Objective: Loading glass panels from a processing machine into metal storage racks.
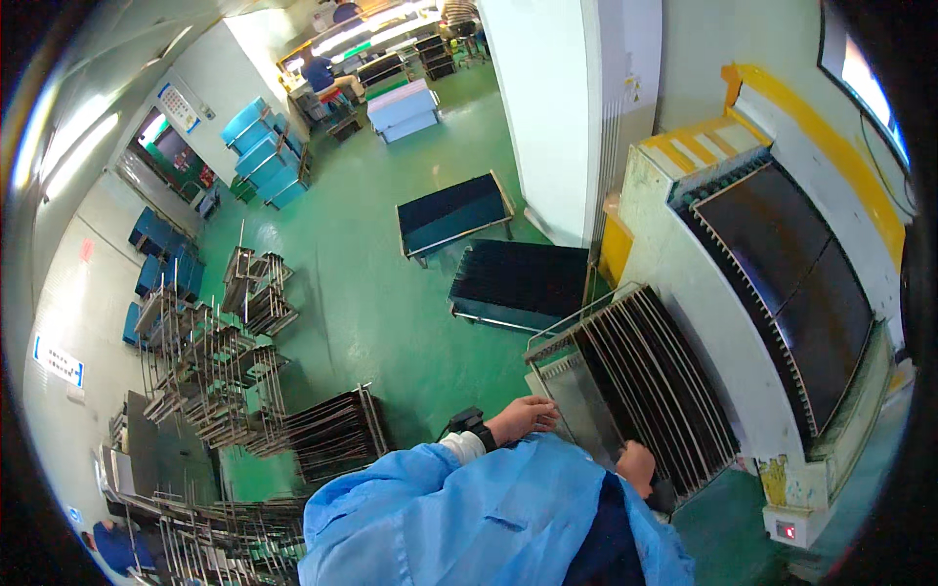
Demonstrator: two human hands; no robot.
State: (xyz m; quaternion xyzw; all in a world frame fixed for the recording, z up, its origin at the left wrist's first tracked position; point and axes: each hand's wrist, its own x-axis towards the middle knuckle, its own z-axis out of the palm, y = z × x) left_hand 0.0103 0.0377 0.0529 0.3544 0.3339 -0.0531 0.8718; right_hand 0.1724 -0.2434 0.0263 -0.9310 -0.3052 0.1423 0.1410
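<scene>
A wire rack (702,422) stands in front of me, with several thin dark panels upright in it. At its left end is a flat grey panel (588,398), partly hidden behind my hands. My left hand (526,418), with a dark band on the wrist, is closed at the panel's left edge. The fingers of my right hand (637,466) are curled at the panel's lower right edge, close to the dark panels. My fingertips are small and partly hidden. Blue sleeves cover both arms.
To the right stands a machine with a sloping conveyor (787,283) carrying dark panels. Ahead are a loaded black rack (523,281) and a low frame (454,215), beside a white pillar (542,107). Metal racks (210,371) crowd the left. People sit at far benches.
</scene>
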